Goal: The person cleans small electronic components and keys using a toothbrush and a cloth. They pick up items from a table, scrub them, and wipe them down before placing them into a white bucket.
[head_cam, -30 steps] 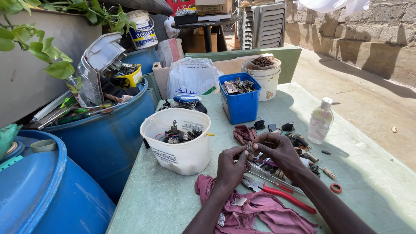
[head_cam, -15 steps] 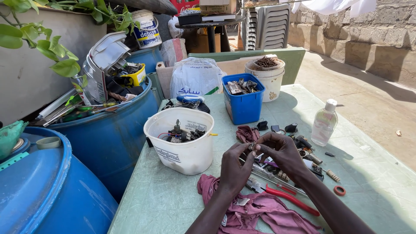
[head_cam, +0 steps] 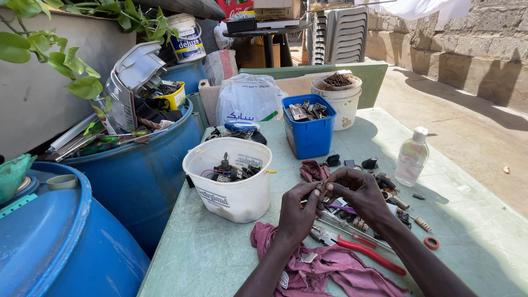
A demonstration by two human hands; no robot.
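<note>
Two hands meet over the middle of the green table [head_cam: 220,258], pinching one small metal part [head_cam: 320,186] between them. The left hand [head_cam: 298,212] and the right hand [head_cam: 357,190] both have fingertips pressed together on it. Just under them lie red-handled pliers [head_cam: 363,250] and a pink cloth [head_cam: 330,269]. A white bucket [head_cam: 231,184] stands to the left, a blue box [head_cam: 308,132] behind, and a clear bottle [head_cam: 411,157] near the right edge.

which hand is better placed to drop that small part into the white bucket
Left. The left hand lies right beside the white plastic bucket, while the right hand is farther off, on the far side of the small dark metal part both pinch.
</note>
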